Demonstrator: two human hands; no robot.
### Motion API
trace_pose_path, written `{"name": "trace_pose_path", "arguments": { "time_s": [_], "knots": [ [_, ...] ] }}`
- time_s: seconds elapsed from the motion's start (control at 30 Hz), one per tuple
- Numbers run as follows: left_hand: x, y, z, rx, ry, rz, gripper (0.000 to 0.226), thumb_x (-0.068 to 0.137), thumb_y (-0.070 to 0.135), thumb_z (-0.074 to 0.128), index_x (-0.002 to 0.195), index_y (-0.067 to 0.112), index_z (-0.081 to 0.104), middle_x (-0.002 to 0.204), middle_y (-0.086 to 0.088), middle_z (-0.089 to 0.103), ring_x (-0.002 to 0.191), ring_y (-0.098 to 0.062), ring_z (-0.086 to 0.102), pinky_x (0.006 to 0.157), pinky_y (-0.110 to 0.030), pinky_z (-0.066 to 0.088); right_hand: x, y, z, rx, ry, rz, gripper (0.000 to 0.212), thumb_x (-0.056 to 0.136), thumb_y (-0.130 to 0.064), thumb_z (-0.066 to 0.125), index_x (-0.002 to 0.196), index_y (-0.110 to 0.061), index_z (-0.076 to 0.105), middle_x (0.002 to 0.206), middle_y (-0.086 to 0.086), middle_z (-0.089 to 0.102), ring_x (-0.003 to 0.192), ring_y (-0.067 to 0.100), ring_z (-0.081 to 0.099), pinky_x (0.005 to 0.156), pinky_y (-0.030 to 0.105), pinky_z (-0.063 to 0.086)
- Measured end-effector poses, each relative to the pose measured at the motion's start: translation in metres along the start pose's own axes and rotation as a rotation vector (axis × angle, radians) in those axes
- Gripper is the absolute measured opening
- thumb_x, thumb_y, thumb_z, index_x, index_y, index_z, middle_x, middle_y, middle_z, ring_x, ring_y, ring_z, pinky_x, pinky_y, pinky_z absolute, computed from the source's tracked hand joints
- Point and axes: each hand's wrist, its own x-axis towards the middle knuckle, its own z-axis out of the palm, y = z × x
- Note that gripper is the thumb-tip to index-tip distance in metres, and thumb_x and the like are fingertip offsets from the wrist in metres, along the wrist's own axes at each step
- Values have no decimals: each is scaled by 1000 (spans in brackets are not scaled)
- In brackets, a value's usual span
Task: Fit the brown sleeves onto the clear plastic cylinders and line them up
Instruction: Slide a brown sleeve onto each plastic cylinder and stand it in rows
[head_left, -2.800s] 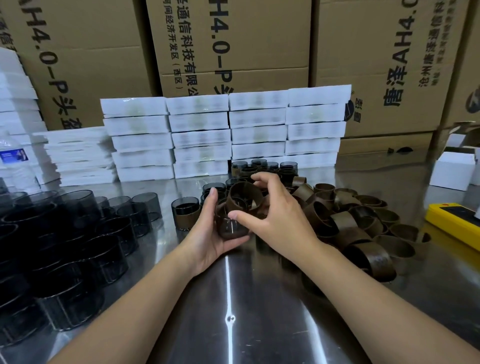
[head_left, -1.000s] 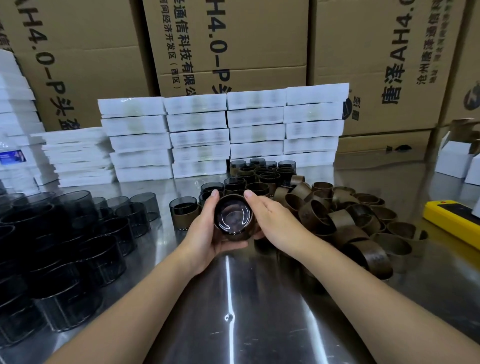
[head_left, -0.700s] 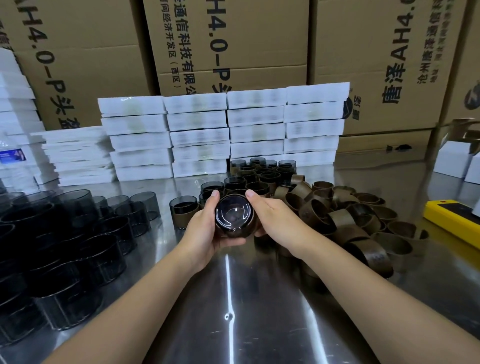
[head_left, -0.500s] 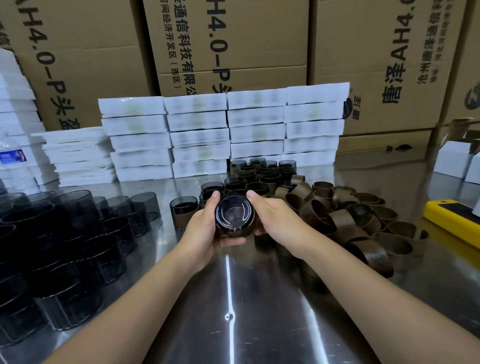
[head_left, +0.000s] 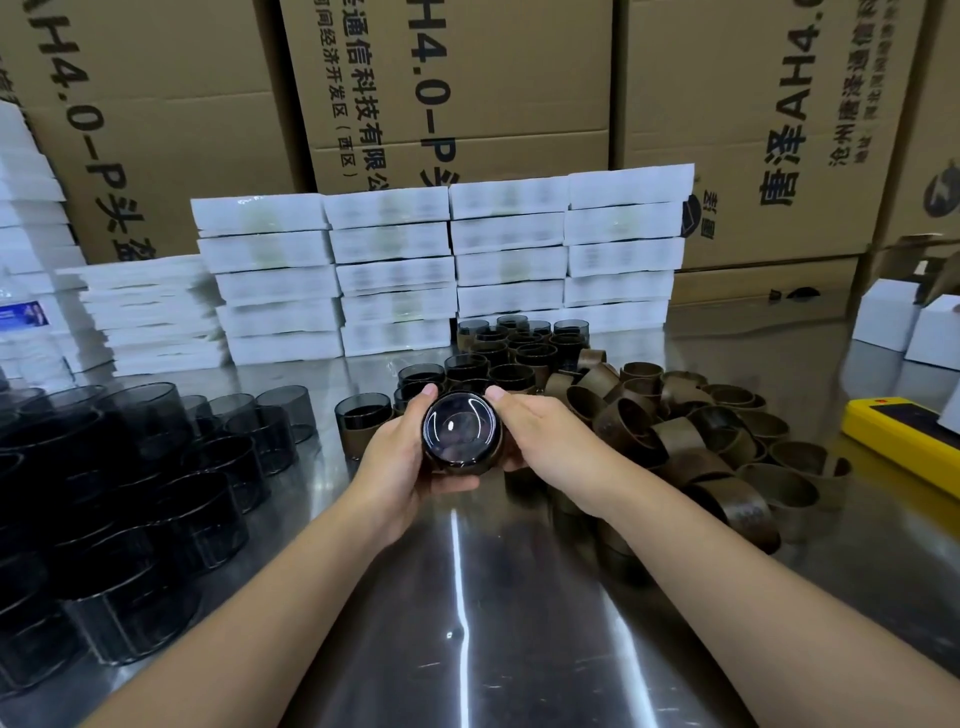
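The left hand (head_left: 397, 457) and the right hand (head_left: 553, 441) hold one clear cylinder (head_left: 461, 432) between them, lifted above the middle of the bench (head_left: 467, 597), its round end turned toward the camera. Each grip is curled round the cylinder's sides, with a fingertip showing over the far rim and the left thumb underneath. A brown sleeve (head_left: 496, 457) seems to wrap its wall, though only a dark edge shows. Just left of the left hand stands a single sleeved cylinder (head_left: 362, 423). Farther off, the lined-up sleeved cylinders (head_left: 519, 358) stand in rows before the stacked white boxes (head_left: 441, 265). To the right lie loose brown sleeves (head_left: 701, 447), heaped against one another. On the left crowd the bare cylinders (head_left: 135, 467), some stacked. A yellow device (head_left: 904, 441) lies at the right edge, and cardboard cartons (head_left: 457, 78) stand at the far side.
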Motion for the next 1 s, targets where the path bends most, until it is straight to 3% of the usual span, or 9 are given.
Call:
{"name": "trace_pose_path", "arguments": {
  "time_s": [0.1, 0.17, 0.23, 0.3, 0.4, 0.63, 0.73, 0.83, 1.0],
  "knots": [
    [6, -3, -1, 37, 146, 37, 31, 92, 39, 57, 75, 26, 79, 82, -3, 76, 79, -21, 72, 69, -38, 58, 1, 1, 4, -56, -3, -8, 41, 101, -34, 34, 114, -11, 65, 109, 6, 68, 98, 14, 60, 95, 39, 47],
    [8, -7, -3, 168, 244, 191, 13, 89, 30, 66, 83, 26, 76, 84, 2, 75, 91, -22, 70, 84, -39, 55, 3, 3, 2, -130, 80, -31, 34, 99, -28, 40, 125, -19, 61, 125, 2, 59, 108, 13, 57, 99, 27, 43],
    [6, -8, -7, 490, 266, 353, 15, 81, 32, 75, 93, 34, 66, 76, 6, 68, 80, -18, 67, 74, -34, 54, 3, 5, -1, -179, 171, -36, 32, 97, -28, 46, 127, -22, 58, 126, 0, 52, 97, 4, 55, 86, 9, 39],
    [4, -8, -11, 880, 236, 447, 38, 73, 41, 78, 104, 42, 57, 71, 12, 57, 71, -5, 57, 61, -27, 46, 4, 7, -3, -195, 208, -37, 29, 97, -28, 47, 123, -24, 59, 123, -2, 48, 98, 4, 50, 86, 13, 34],
    [4, -6, -10, 1067, 188, 507, 47, 70, 42, 81, 112, 32, 62, 81, 12, 53, 79, -6, 51, 63, -19, 36, 3, 6, -2, -191, 228, -59, 24, 96, -28, 48, 116, -27, 61, 117, -7, 44, 94, 5, 52, 87, 19, 35],
    [5, -9, -13, 1053, 90, 410, 63, 69, 31, 86, 124, 24, 57, 112, 5, 37, 112, -12, 42, 86, -8, 31, 4, 4, -9, -113, 392, -113, 20, 97, -20, 45, 105, -25, 63, 112, -6, 44, 85, -2, 52, 79, 9, 36],
    [8, -9, -15, 1139, 226, 358, 103, 59, 46, 88, 145, 28, 33, 133, -1, 30, 131, -22, 29, 108, -29, 28, 4, 2, -9, -64, 412, -96, 23, 99, -18, 41, 103, -25, 62, 115, -5, 44, 104, 13, 56, 96, 25, 41],
    [10, -11, -21, 1281, 417, 197, 134, 51, 68, 80, 152, 21, 6, 150, -12, 18, 142, -30, 14, 117, -46, 11, 3, 1, -9, -66, 407, -97, 20, 98, -19, 43, 99, -28, 61, 114, -5, 45, 104, 14, 56, 92, 23, 41],
    [20, -16, -35, 977, 389, -120, 140, 66, 59, 78, 149, 7, -21, 160, -18, 2, 145, -36, 18, 114, -44, 24, 2, 1, -7, -58, 396, -110, 18, 97, -20, 46, 95, -31, 60, 113, -6, 46, 100, 12, 56, 89, 21, 40]
  ]
}}
